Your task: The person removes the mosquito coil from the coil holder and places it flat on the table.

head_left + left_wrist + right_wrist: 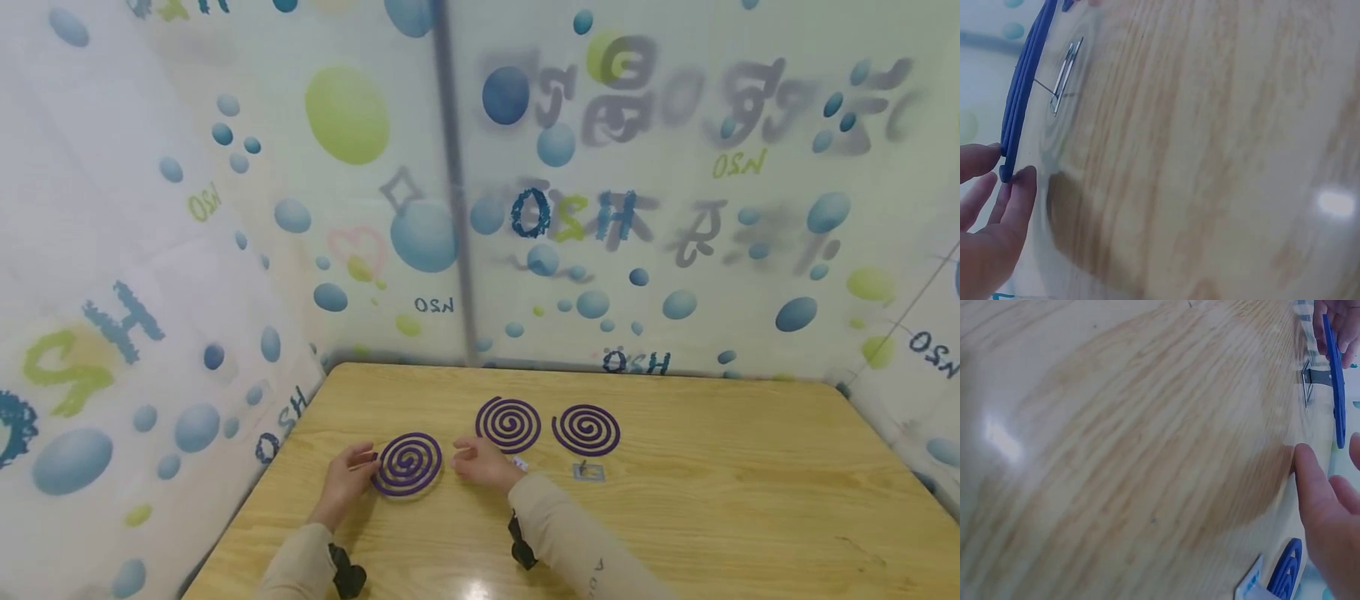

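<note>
A purple spiral mosquito coil (407,461) sits raised over the table on a small metal stand (1067,75), whose thin upright tab reaches up to it. My left hand (347,482) pinches the coil's left edge, thumb on one side and fingers on the other. From the right wrist view, the coil (1337,387) shows edge-on above the stand's flat base. To the right of this coil, my right hand (483,463) holds nothing; its fingers are loosely extended, with a fingertip close over the tabletop.
Two more purple coils, one behind my right hand (508,425) and one farther right (587,430), lie toward the back of the wooden table (720,500). A metal stand (588,472) lies before the rightmost coil. Patterned curtains (660,333) surround the table.
</note>
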Tool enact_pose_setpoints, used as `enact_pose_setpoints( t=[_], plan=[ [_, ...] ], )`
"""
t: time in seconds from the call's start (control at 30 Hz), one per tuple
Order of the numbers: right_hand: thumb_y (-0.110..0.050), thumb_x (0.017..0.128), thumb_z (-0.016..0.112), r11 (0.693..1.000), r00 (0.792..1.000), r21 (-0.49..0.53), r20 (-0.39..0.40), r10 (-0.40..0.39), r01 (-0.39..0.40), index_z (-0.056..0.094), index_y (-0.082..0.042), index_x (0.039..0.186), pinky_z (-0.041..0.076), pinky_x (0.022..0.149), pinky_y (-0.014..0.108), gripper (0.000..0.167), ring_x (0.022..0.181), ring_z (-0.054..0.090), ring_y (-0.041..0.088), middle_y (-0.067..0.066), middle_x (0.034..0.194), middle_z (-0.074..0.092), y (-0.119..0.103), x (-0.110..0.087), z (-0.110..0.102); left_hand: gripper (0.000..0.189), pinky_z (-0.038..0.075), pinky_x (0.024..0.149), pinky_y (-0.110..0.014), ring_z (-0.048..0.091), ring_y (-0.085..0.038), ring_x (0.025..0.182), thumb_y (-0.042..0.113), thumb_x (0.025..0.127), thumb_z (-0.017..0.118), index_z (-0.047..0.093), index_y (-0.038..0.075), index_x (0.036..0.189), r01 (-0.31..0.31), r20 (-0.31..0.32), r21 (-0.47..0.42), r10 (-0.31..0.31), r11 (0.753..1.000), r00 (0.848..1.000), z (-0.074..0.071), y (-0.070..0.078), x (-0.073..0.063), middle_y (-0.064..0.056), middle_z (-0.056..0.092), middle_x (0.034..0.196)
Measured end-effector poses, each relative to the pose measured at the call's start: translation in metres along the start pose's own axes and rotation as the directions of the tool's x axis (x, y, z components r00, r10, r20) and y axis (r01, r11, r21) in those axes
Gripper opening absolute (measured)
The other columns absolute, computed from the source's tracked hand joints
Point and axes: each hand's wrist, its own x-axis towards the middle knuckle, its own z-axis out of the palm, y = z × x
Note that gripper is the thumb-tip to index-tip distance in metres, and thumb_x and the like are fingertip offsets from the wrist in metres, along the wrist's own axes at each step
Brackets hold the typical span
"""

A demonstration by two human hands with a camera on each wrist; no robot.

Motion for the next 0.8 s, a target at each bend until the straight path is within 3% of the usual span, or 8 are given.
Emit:
enact_pose_setpoints(
  t=[0.3,0.53,0.63,0.8],
  plan=[
    [0.008,0.080,0.056,0.997,0.999,0.070,-0.036,0.016,-0.013,0.038,0.011,0.126,0.052,0.072,0.036,0.049,0.089,0.059,0.035,0.029,0.105,0.055,0.000,0.011,0.016,0.034,0.050,0.071,-0.026,0.054,-0.029,0.095,-0.002,0.082,0.055,0.050,-0.016,0.112,0.016,-0.014,-0.023,-0.017,1.000,1.000,0.004,-0.003,-0.001,-0.032,0.052,0.110],
    [0.011,0.078,0.055,1.000,0.989,0.026,-0.148,0.005,-0.001,0.047,0.010,0.118,0.054,0.061,0.030,0.041,0.071,0.062,0.025,0.018,0.086,0.060,0.005,0.015,0.021,0.033,0.050,0.076,-0.028,0.053,-0.032,0.099,-0.001,0.081,0.057,0.052,-0.013,0.111,-0.003,0.003,0.009,0.003,1.000,1.000,0.011,0.000,-0.001,-0.028,0.055,0.108],
    [0.011,0.077,0.056,1.000,0.986,-0.004,-0.167,-0.009,0.009,0.051,0.009,0.114,0.054,0.056,0.027,0.037,0.062,0.061,0.019,0.016,0.082,0.062,0.006,0.014,0.021,0.033,0.049,0.077,-0.028,0.052,-0.033,0.100,-0.002,0.081,0.057,0.052,-0.013,0.111,-0.006,0.007,-0.002,0.006,1.000,1.000,0.012,-0.002,-0.001,-0.027,0.055,0.108],
    [0.011,0.076,0.057,0.999,0.983,-0.037,-0.182,-0.009,0.003,0.052,0.008,0.113,0.053,0.055,0.027,0.037,0.060,0.060,0.018,0.016,0.080,0.062,0.007,0.010,0.020,0.033,0.051,0.073,-0.027,0.055,-0.030,0.096,-0.003,0.081,0.057,0.051,-0.014,0.112,-0.001,0.021,-0.042,0.002,0.999,1.000,0.016,-0.003,-0.001,-0.028,0.055,0.108]
  ],
)
